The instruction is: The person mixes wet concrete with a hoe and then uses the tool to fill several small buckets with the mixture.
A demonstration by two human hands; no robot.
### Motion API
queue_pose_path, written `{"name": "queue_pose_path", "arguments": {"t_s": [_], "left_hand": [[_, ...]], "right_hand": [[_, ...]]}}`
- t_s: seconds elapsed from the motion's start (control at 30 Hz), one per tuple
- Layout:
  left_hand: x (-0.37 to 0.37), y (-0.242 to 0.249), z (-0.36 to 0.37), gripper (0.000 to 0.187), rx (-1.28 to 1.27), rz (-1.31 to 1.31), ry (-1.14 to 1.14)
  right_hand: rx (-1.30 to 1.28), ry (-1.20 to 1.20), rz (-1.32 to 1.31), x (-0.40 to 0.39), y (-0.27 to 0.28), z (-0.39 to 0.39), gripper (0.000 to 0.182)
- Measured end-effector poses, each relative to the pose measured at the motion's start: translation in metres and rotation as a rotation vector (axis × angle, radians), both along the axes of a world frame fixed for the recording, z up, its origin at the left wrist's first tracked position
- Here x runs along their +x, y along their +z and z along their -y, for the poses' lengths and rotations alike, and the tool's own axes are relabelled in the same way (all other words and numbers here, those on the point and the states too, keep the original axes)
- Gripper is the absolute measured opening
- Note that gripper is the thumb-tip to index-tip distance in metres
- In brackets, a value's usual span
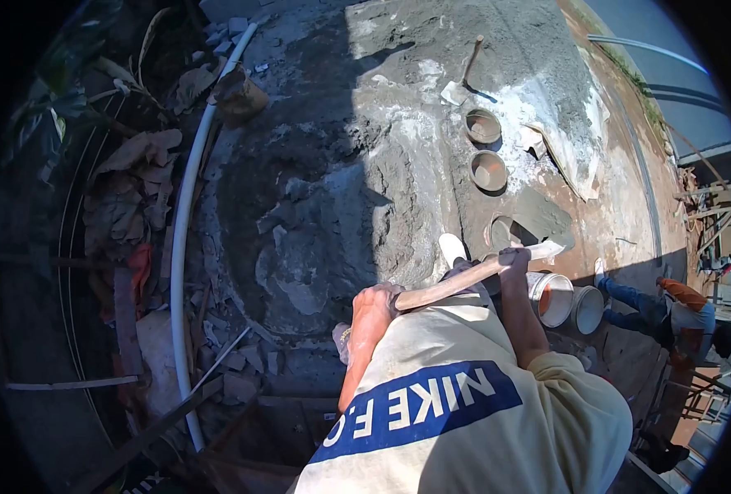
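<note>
My left hand (374,311) is closed around the butt end of a wooden hoe handle (452,284), close in front of my body. Farther along the same handle, my right hand (514,258) grips it near the head. The hoe's broad blade (549,217), coated in grey, is raised at the right, beside a small bucket (501,234) that it partly overlaps in view. Left of my feet spreads a heap of wet grey mortar (312,222), mostly in shadow. One white boot (452,247) shows beyond the handle.
Two small buckets (483,126) stand ahead, near another hoe (471,66) and a torn white sack (567,160). White pails (551,298) are at the right, close to another person (682,309). A long white pipe (188,214) and rubble run along the left.
</note>
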State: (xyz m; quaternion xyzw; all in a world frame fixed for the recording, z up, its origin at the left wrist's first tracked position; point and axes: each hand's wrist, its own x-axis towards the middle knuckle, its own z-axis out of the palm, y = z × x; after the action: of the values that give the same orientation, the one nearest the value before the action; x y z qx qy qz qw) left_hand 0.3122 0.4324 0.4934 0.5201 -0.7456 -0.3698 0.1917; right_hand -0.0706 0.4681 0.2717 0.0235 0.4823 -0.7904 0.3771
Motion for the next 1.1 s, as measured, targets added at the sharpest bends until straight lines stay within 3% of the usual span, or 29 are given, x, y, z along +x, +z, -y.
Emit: {"name": "queue_pose_path", "arguments": {"t_s": [0.07,0.2,0.27,0.33,0.4,0.47,0.53,0.57,0.67,0.7,0.73,0.8,0.87,0.93,1.0,1.03,1.1], "left_hand": [[0.02,0.007,0.009,0.026,-0.029,0.008,-0.084],[0.031,-0.001,0.051,0.029,-0.091,0.111,-0.22],[0.013,-0.005,0.085,0.037,-0.119,0.098,-0.364],[-0.018,-0.011,0.122,0.039,-0.211,0.133,-0.421],[-0.056,0.007,0.165,0.036,-0.2,0.194,-0.472],[-0.104,0.021,0.211,0.034,-0.201,0.248,-0.512],[-0.134,0.02,0.241,0.031,-0.226,0.291,-0.53],[-0.145,0.024,0.253,0.029,-0.282,0.23,-0.506],[-0.17,0.024,0.289,0.042,-0.161,0.331,-0.487],[-0.175,0.025,0.305,0.043,-0.133,0.322,-0.479],[-0.175,0.018,0.32,0.043,-0.12,0.326,-0.494],[-0.17,-0.001,0.351,0.039,-0.203,0.276,-0.388],[-0.174,0.004,0.393,0.04,-0.111,0.344,-0.393],[-0.178,0.003,0.444,0.04,-0.114,0.342,-0.343],[-0.187,-0.001,0.505,0.039,-0.08,0.345,-0.384],[-0.193,-0.007,0.539,0.038,-0.113,0.316,-0.39],[-0.205,-0.016,0.619,0.035,-0.133,0.246,-0.438]], "right_hand": [[0.08,-0.032,0.204,0.024,0.033,-0.004,0.014],[-0.026,-0.011,0.379,0.026,0.038,-0.008,0.012],[0.03,-0.169,0.257,0.021,0.043,0.002,0.011],[-0.131,-0.201,0.235,0.0,0.04,0.017,0.007],[0.031,-0.315,0.155,-0.032,0.039,0.043,0.009],[-0.001,-0.23,0.537,-0.102,-0.012,0.054,0.011],[0.342,-0.191,0.314,-0.126,-0.015,0.086,0.019],[0.17,-0.178,0.371,-0.115,-0.002,0.106,0.026],[0.217,-0.103,0.459,-0.139,-0.018,0.154,0.03],[0.099,-0.068,0.468,-0.14,-0.015,0.171,0.03],[0.14,-0.163,0.354,-0.121,0.032,0.206,0.03],[0.196,-0.126,0.561,-0.134,0.009,0.249,0.03],[0.239,-0.11,0.698,-0.145,-0.014,0.293,0.031],[0.318,-0.108,0.736,-0.142,0.012,0.35,0.03],[0.252,-0.113,0.666,-0.143,-0.008,0.389,0.026],[0.153,-0.176,0.491,-0.131,0.005,0.412,0.025],[0.142,-0.319,0.687,-0.13,0.027,0.472,0.017]]}}
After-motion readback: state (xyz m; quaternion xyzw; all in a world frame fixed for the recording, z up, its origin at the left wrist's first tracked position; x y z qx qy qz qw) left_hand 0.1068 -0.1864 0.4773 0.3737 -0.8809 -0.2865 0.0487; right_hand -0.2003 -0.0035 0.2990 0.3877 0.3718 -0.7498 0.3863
